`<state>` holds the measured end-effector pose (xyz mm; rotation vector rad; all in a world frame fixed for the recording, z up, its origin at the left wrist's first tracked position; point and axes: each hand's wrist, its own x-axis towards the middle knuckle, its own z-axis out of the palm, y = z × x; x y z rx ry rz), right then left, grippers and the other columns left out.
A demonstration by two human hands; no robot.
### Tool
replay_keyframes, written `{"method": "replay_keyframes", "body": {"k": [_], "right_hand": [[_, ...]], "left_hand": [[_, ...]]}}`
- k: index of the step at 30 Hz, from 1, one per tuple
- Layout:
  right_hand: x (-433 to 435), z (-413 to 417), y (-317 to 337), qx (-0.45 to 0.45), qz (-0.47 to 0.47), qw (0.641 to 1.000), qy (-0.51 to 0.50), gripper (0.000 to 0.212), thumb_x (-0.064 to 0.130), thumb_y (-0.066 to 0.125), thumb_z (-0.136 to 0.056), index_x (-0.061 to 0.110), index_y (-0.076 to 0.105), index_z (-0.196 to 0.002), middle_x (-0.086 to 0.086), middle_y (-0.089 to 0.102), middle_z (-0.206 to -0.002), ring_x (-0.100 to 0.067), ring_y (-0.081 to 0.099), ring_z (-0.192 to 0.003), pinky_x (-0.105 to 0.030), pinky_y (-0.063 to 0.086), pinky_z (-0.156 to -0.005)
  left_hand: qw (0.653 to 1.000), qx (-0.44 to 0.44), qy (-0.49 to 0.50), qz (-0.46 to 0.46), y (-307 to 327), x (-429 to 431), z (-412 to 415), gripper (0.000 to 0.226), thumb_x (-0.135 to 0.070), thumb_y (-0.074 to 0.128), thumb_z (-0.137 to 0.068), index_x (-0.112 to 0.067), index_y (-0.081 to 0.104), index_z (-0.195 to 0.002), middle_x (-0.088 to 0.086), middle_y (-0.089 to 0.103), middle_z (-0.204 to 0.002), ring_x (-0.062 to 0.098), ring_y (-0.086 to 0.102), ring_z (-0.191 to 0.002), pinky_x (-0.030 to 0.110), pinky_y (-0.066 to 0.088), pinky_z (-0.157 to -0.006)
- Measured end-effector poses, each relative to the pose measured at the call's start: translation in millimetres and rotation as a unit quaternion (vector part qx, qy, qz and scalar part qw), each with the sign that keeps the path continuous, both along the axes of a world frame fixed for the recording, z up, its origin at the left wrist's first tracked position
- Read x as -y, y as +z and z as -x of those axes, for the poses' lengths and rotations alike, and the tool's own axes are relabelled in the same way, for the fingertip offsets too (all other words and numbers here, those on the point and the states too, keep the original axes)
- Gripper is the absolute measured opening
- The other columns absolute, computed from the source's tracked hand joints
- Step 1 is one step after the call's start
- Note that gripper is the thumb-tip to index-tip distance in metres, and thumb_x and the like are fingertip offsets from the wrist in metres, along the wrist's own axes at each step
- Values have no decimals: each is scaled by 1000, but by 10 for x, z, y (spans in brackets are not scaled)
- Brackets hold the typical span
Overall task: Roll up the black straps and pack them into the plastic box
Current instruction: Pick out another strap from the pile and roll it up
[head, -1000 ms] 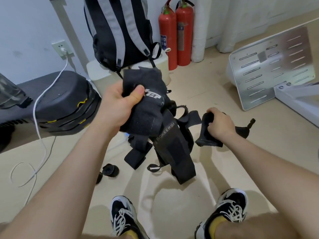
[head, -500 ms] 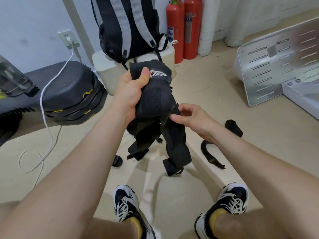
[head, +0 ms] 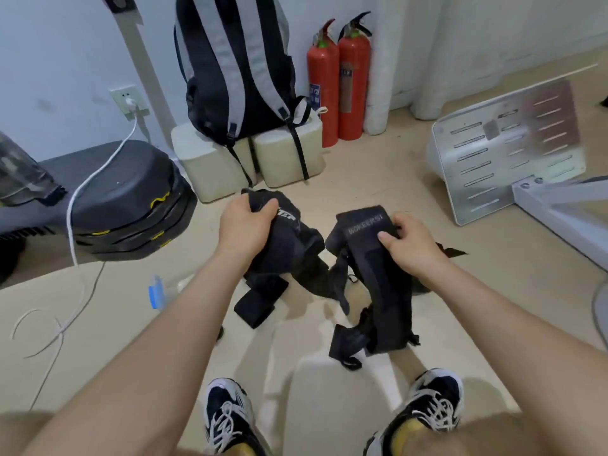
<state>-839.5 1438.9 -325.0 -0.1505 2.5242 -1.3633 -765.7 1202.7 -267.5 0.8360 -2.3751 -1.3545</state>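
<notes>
— Where are the straps?

— Both in the air above the floor (head: 378,179), in front of the person's knees. The left hand (head: 245,225) grips the left bundle (head: 296,248), and the right hand (head: 411,248) holds the lettered strap (head: 365,225).

— How does the left hand hold its share?

— Its fingers curl over the top of the bunched black cloth. The thumb presses on the front face, just beside some white lettering. Most of the bundle sags below and to the right of the fist, and one flat end hangs lowest, under the wrist.

— And the right?

— The thumb lies flat on the broad face of the strap, just under its grey lettering. The other fingers wrap round the far edge. The strap's top end sticks up past the fingertips, tilted to the left. The long part drops under the palm and ends in a folded clump with a small loop, above the gap between the two shoes (head: 434,403).

— Are the two pieces joined?

— Thin black webbing hangs between them. I cannot tell whether it links them.

— What lies behind?

— A backpack (head: 237,77) leans on the wall atop white blocks (head: 286,153), with two fire extinguishers (head: 339,80) just beside it.
</notes>
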Motion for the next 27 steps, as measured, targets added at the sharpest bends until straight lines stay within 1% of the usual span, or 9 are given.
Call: {"method": "replay_keyframes", "body": {"k": [4,8,10,12,15,16,20,24,27], "right_hand": [[-120,126,415,61,182,978,-87,9,12,52,-102,16,54,-94,-7,66,-93,-27,63,-89,-33,50,-71],[-77,84,622,72,213,972,-64,4,12,51,-103,13,53,-104,-11,65,-95,-23,62,-79,-28,49,-59],[-20,64,666,71,223,971,-52,5,12,50,-103,15,54,-101,-9,65,-90,-20,62,-74,-27,48,-57],[13,49,702,82,257,962,-52,11,10,49,-103,16,54,-95,-7,65,-87,-19,62,-74,-28,50,-61],[17,44,738,121,331,935,-49,15,7,48,-102,15,54,-91,-6,64,-84,-18,62,-73,-30,52,-64],[9,43,758,134,345,927,-52,14,9,48,-102,15,54,-91,-5,64,-82,-17,61,-71,-29,52,-62],[-51,78,709,137,323,932,-89,26,16,49,-104,18,51,-78,4,60,-54,-12,55,-51,-21,48,-48],[-238,135,665,91,254,956,-112,28,10,54,-99,16,51,-72,3,48,-48,-5,43,-34,-13,32,-36],[-458,247,593,121,269,941,-166,26,11,54,-95,16,50,-70,1,39,-49,-8,35,-32,-14,26,-34]], "left_hand": [[983,138,-55,110,-482,47,-177,12,-30,56,-97,-20,57,-105,3,66,-105,30,60,-104,34,42,-81],[917,314,-150,193,-883,-154,-315,44,-22,55,-94,-14,39,-134,16,57,-128,39,55,-117,44,47,-91],[944,259,-151,139,-897,-244,-316,61,-16,63,-86,-20,38,-141,12,53,-132,34,53,-122,46,47,-99],[978,131,-164,-16,-743,-380,-289,54,-20,72,-84,-25,50,-133,-1,59,-127,18,57,-119,36,48,-99],[954,63,-231,-182,-390,-631,-225,23,-34,71,-90,-35,63,-112,-20,70,-107,-6,64,-97,11,49,-75],[950,41,-226,-210,-334,-682,-192,15,-32,70,-92,-32,67,-107,-18,74,-101,-6,67,-90,9,49,-69],[938,-18,-179,-297,-277,-766,-167,9,-11,64,-95,-12,72,-99,4,77,-96,16,72,-87,23,54,-70],[927,-69,-111,-353,-128,-519,-243,19,-6,53,-100,-4,65,-114,9,75,-99,23,72,-90,35,57,-80],[904,-110,-37,-412,-25,-191,-305,20,-9,42,-106,-6,59,-113,0,73,-77,11,67,-58,26,54,-56]]}}
